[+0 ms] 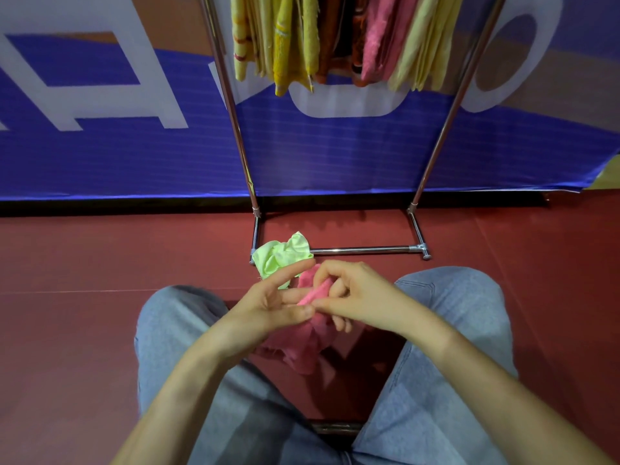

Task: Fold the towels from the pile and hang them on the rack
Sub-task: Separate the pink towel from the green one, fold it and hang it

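Person seated on red floor [100,263], knees [174,323] in jeans spread, hands meeting between them. Pink towel [302,350] held up off the floor by both hands. Right hand [359,293] grips a bunched upper edge, thumb and curled index finger pinched on the cloth, the other fingers curled behind it. Left hand [271,307] sits palm-up just beside it; its thumb presses the same edge against the middle fingers while the index finger sticks out straight and free, pointing up and right. The two thumbs nearly touch at the pinch. A short ridge of towel shows above and between the fingers; most of the cloth hangs crumpled below the hands, in the gap between the knees. Green towel [280,256] lies crumpled on the floor just beyond the left fingertips, against the left end of the base bar of the rack [365,251], not held. The rack's chrome poles rise to hung towels [285,45] in yellow, orange and pink, packed close together along the top. Blue and white banner [335,156] stands behind the rack.
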Available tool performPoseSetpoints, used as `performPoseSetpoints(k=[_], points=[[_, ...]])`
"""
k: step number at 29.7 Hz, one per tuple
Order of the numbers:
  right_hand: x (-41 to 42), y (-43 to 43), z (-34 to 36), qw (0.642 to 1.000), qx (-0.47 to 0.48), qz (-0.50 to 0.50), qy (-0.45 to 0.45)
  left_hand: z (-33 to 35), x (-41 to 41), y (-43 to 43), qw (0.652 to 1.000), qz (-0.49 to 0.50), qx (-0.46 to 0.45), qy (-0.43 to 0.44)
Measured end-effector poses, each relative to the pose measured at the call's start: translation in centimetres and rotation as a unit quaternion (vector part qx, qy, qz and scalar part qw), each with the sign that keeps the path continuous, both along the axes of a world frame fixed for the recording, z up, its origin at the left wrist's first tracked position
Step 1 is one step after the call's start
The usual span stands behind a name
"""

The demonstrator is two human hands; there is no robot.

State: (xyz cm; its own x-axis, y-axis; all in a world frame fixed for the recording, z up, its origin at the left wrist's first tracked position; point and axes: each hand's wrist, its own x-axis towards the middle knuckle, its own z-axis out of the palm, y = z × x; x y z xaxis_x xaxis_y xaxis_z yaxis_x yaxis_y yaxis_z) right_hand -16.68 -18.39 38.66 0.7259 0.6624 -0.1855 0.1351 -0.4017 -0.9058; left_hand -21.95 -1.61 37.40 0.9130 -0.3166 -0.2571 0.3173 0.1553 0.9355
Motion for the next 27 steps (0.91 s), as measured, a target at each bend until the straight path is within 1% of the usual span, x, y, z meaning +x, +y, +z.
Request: performPoseSetpoints(k=[2,5,8,13,16,18,20,22,25,27], points=[[0.0,0.0,0.1,1.0,-0.019,-0.005,-0.014,0.0,0.0,0.0,1.0,0.002,0.015,-0.003],[0.1,-0.2,-0.2,0.999,-0.037,-0.006,-0.009,0.0,-0.1,0.0,1.0,0.006,0.027,-0.003],[0.2,-0.4,-0.6,0.998,-0.054,0.013,0.008,0.1,-0.3,0.0,0.999,0.009,0.037,-0.006],[0.6,-1.2,-0.4,0.995,-0.066,0.05,0.053,0.4,-0.3,-0.1,0.999,-0.013,0.035,-0.001],[0.5,-1.1,-0.3,0.996,-0.063,0.041,0.046,0.1,-0.3,-0.1,0.999,0.007,0.049,0.01],[0.3,-0.9,-0.4,0.996,-0.069,0.039,0.031,0.0,-0.4,-0.2,0.996,0.013,0.083,0.005],[0.1,-0.8,-0.6,0.997,-0.065,0.03,0.026,-0.2,-0.4,-0.2,0.99,0.021,0.141,-0.004],[0.0,-0.9,-0.7,0.998,-0.058,0.01,0.027,-0.4,-0.6,0.1,0.984,0.027,0.178,-0.011],[0.1,-1.2,-0.8,0.999,-0.034,-0.017,0.038,-0.5,-1.3,1.0,0.981,-0.022,0.193,0.006],[0.4,-1.5,-0.7,0.998,-0.001,-0.037,0.055,-0.7,-1.8,1.2,0.983,-0.027,0.178,0.023]])
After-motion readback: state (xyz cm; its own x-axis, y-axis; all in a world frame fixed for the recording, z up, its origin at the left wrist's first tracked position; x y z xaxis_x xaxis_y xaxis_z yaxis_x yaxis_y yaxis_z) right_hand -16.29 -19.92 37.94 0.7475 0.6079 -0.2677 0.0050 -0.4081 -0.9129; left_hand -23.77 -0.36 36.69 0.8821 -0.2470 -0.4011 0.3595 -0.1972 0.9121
